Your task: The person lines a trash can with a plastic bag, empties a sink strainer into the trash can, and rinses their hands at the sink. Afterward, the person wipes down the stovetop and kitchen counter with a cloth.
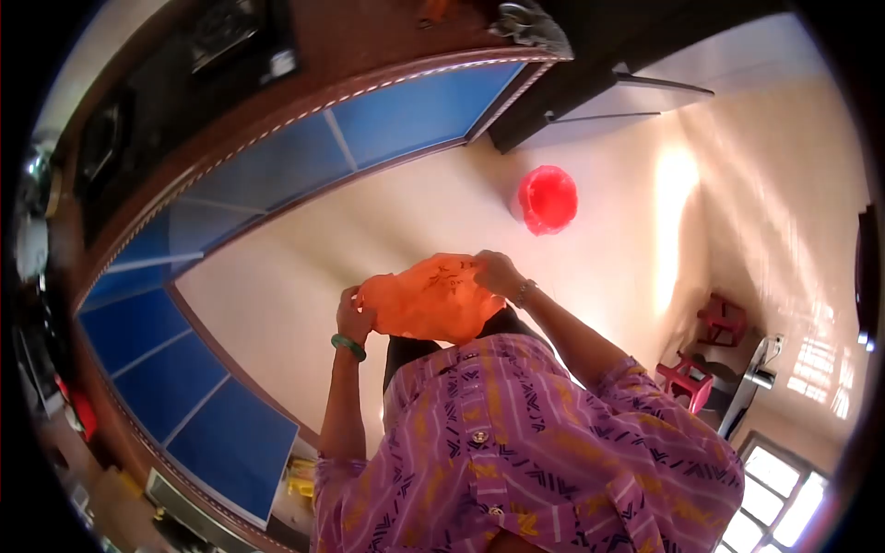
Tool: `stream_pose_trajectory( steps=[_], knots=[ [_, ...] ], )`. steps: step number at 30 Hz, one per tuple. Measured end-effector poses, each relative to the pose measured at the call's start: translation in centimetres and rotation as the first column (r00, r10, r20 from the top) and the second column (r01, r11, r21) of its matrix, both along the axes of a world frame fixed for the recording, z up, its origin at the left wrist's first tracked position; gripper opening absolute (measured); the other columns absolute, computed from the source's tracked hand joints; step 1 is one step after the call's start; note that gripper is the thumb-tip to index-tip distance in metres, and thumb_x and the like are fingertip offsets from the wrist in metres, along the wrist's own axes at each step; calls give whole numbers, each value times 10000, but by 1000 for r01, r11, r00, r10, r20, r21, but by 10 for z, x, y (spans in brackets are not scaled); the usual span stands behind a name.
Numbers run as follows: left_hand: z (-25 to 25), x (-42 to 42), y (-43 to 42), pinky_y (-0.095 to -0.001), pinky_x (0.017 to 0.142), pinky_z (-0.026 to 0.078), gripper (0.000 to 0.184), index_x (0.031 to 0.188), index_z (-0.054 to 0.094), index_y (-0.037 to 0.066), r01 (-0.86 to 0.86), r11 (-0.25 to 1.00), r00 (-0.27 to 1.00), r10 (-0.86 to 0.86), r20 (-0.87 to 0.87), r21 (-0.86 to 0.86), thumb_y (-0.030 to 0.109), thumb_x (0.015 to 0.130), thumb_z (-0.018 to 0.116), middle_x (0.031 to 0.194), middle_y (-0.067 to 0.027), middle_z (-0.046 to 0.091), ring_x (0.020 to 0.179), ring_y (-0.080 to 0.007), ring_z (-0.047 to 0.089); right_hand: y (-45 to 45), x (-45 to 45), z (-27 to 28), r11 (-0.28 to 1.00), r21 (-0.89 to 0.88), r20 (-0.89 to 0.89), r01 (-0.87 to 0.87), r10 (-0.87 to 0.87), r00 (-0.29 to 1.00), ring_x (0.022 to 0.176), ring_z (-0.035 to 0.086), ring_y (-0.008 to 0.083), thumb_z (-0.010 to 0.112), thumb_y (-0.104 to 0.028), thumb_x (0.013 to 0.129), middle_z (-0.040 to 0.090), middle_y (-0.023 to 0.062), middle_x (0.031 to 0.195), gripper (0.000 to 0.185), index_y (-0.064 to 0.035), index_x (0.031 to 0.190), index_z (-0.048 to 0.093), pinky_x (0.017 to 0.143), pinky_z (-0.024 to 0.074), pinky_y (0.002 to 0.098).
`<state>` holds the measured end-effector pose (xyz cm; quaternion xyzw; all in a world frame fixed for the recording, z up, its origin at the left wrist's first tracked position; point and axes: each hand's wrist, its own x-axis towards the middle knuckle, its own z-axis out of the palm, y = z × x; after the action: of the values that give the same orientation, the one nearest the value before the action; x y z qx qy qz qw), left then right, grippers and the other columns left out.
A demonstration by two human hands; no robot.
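A thin orange plastic bag [429, 300] with dark print near its upper right is stretched out in front of my waist. My left hand [356, 315], with a green bangle at the wrist, pinches its left edge. At the opposite upper corner, my right hand [499, 276] has its fingers closed on the bag; a metal bracelet circles that wrist. Beyond my hands, on the pale floor, stands a pink bin [548, 200]. The bag hangs between both hands, apart from the bin.
Blue cabinet doors [267, 157] run along the left and far side beneath a brown counter [369, 51]. Red stools [687, 380] stand to the right, near a window [772, 498]. At the far right, a pale door [627, 97] juts out.
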<state>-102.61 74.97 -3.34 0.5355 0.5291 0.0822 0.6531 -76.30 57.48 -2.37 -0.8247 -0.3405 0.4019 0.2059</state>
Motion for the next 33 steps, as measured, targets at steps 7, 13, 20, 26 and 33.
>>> stream_pose_trajectory(
  steps=[7,13,20,26,33],
  knots=[
    [-15,120,-26,-387,769,450,433,1074,514,73,375,816,926,-348,-145,441,23,647,571,973,-155,527,920,-323,525,-104,86,-12,925,179,47,336,-349,936,813,600,340,577,-98,657,620,192,849,301,-33,950,599,702,486,374],
    [-9,223,-63,-376,754,452,382,1044,524,76,502,614,864,-392,-317,609,31,667,570,952,-159,518,884,-338,523,-177,135,-26,767,144,-37,625,-627,778,818,608,353,569,-104,701,620,226,848,262,-26,948,606,712,483,387],
    [-6,318,-94,-387,709,462,267,956,553,42,657,623,754,-553,-356,424,122,701,546,856,-158,604,801,-332,579,-205,185,-24,668,136,-59,732,-732,679,798,619,332,507,-119,766,623,228,846,248,-6,961,609,718,480,377],
    [-53,397,-109,-372,710,466,256,942,553,29,723,563,674,-702,-229,401,141,712,563,847,-157,612,782,-314,588,-218,224,-20,430,101,-40,897,-899,436,757,624,296,507,-117,756,631,198,815,248,-36,966,611,685,488,350],
    [-82,500,-136,-368,755,468,247,990,536,37,812,492,553,-820,-145,313,86,748,552,876,-150,617,818,-311,593,-222,285,-46,293,163,185,942,-947,262,793,609,312,540,-98,688,627,187,841,362,-49,1046,562,722,480,378]
  ],
)
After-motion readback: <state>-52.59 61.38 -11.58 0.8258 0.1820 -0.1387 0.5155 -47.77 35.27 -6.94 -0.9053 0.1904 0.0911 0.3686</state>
